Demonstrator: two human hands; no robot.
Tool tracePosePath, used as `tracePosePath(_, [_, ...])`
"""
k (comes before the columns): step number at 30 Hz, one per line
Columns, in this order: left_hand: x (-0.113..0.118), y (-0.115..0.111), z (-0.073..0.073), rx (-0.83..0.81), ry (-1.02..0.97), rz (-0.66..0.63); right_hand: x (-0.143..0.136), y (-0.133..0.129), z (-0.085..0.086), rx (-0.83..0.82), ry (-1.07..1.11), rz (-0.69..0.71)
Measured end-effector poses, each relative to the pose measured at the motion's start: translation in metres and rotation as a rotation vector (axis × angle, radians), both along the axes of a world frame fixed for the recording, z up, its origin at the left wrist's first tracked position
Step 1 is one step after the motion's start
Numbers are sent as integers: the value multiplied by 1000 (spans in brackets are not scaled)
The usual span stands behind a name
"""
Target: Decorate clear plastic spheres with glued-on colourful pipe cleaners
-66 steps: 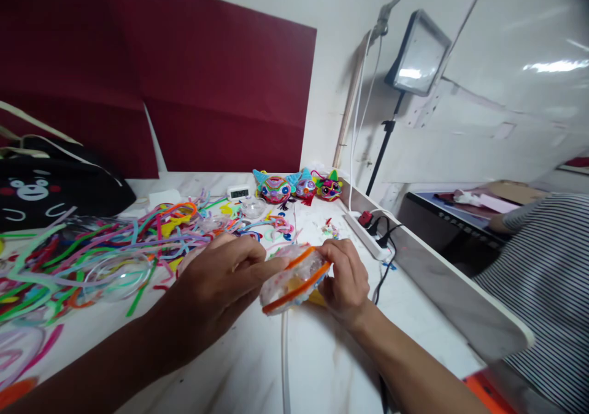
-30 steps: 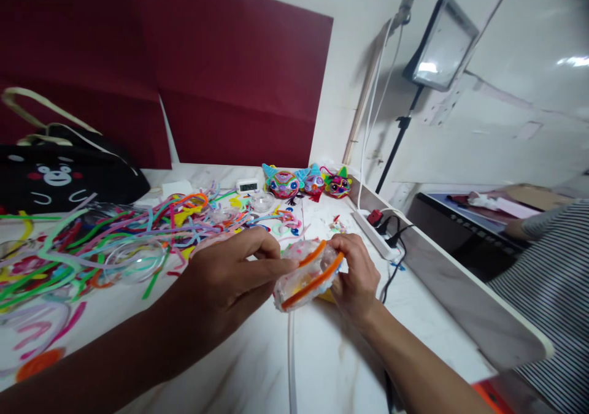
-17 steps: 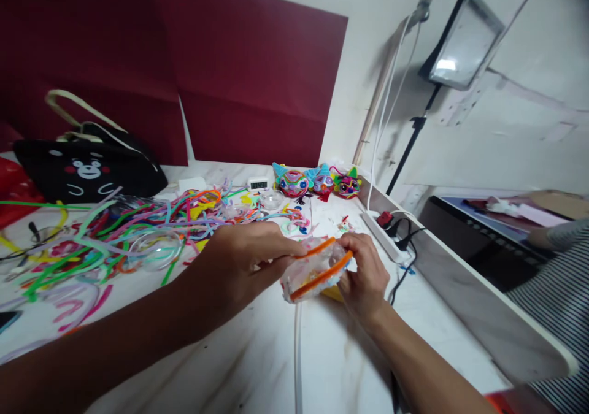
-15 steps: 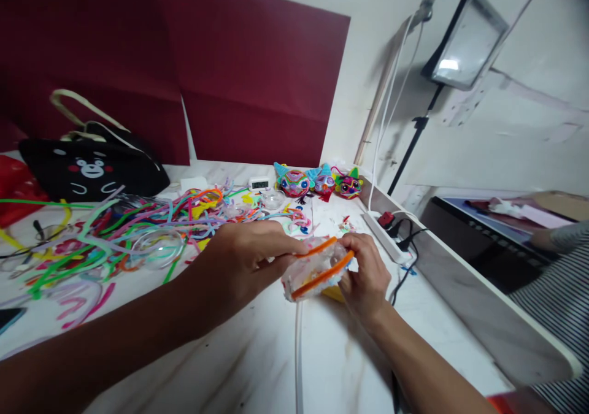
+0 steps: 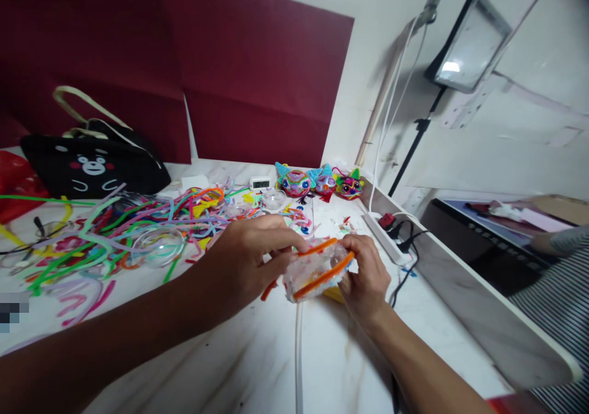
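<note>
Over the table I hold a clear plastic piece with orange pipe cleaner strips along its edges. My right hand grips its right end, thumb and fingers closed around it. At its upper left edge, the fingers of my left hand pinch an orange pipe cleaner. A short orange end pokes out below that hand. Part of a yellow object shows beneath the plastic; its kind is hidden. A white cable runs toward me below.
Colourful pipe cleaners lie heaped at left around a clear plastic dome. Several decorated animal-face ornaments stand at the back beside a small digital clock. A power strip lies along the right-hand panel. A striped sleeve shows at far right.
My left fingers have shifted and bent slightly at the plastic's upper left edge. An orange end now shows below my left hand. My right hand stays put on the plastic piece.
</note>
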State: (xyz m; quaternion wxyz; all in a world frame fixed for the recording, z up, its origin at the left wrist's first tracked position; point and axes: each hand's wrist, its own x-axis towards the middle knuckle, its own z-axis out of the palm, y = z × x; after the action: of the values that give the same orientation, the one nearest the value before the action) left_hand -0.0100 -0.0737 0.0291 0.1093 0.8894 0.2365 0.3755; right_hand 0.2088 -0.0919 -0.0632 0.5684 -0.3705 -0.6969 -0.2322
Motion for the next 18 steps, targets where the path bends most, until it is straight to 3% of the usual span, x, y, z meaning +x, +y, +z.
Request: tracePosePath(18, [2,-7,0,-2,58,36,2,0,0,7,4,-77])
